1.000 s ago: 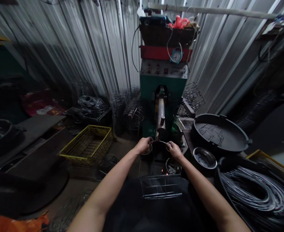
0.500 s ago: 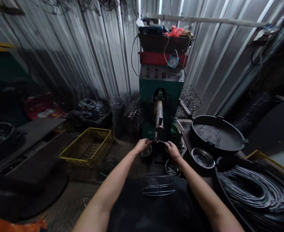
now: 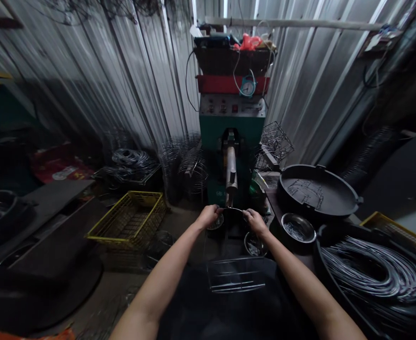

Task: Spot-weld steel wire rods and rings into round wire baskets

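Note:
My left hand (image 3: 209, 216) pinches one end of a thin curved metal wire (image 3: 233, 209). The other end sits between the closed fingers of my right hand (image 3: 255, 220). The wire is held across the lower tip of a cylindrical metal arm (image 3: 231, 172), which sticks out from a green machine (image 3: 210, 127). It appears to meet the tip there. Closer to me, a thin wire frame (image 3: 237, 286) shows over the dark cloth on my lap. Whether it joins the held wire cannot be made out.
Metal bowls with small parts stand below my hands and at right, one a steel bowl (image 3: 298, 228). Beyond it are a round black pan (image 3: 319, 189) and a tub of coiled wire (image 3: 378, 274). A yellow crate (image 3: 126, 217) stands left. Wire racks (image 3: 194, 172) flank the machine.
The view has shifted slightly, moving the machine a little left in the picture. Both hands keep their grip on the wire at the tip. The wire frame over my lap appears tilted differently.

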Demonstrator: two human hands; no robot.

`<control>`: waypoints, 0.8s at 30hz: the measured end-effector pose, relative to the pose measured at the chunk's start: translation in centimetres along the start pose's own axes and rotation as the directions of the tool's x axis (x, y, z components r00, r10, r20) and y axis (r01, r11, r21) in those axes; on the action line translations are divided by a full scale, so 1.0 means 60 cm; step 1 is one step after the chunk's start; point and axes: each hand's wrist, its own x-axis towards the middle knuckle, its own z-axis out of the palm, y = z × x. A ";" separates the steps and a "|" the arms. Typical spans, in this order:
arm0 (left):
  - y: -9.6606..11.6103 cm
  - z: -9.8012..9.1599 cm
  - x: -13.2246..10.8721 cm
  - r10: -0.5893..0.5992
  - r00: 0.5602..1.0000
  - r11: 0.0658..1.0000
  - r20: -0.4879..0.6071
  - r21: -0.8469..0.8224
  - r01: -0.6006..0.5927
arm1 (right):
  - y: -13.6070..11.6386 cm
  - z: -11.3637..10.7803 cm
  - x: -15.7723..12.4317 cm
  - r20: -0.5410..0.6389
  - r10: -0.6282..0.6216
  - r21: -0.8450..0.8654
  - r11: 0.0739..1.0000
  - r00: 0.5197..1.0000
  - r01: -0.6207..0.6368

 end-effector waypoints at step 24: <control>0.007 -0.007 -0.001 -0.003 0.999 0.999 0.044 -0.040 0.005 | 0.006 -0.008 -0.025 0.077 0.017 0.086 0.996 0.997 -0.024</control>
